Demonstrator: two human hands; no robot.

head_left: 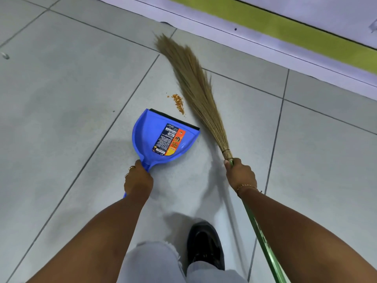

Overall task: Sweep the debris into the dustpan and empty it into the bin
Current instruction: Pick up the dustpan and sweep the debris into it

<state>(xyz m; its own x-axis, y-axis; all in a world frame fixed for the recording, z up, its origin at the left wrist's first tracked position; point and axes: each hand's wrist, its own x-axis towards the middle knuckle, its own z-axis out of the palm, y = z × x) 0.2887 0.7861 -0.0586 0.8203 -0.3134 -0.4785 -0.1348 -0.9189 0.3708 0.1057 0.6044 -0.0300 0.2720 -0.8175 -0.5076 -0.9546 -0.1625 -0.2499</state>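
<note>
A blue dustpan (pixel 150 137) with a black rubber lip and a printed label lies flat on the grey tiled floor. My left hand (pixel 138 180) grips its handle. A small streak of orange debris (pixel 179 103) lies on the tile just beyond the pan's lip, to its right. My right hand (pixel 240 174) holds the green handle of a grass broom (pixel 195 88). The broom's straw head lies slanted on the floor just right of the debris, tips pointing up-left. No bin is in view.
A white wall base with a green stripe (pixel 285 27) runs diagonally across the top right. My black shoe (pixel 206 246) and light trouser leg are at the bottom centre. A small curved object (pixel 5 56) lies at the far left.
</note>
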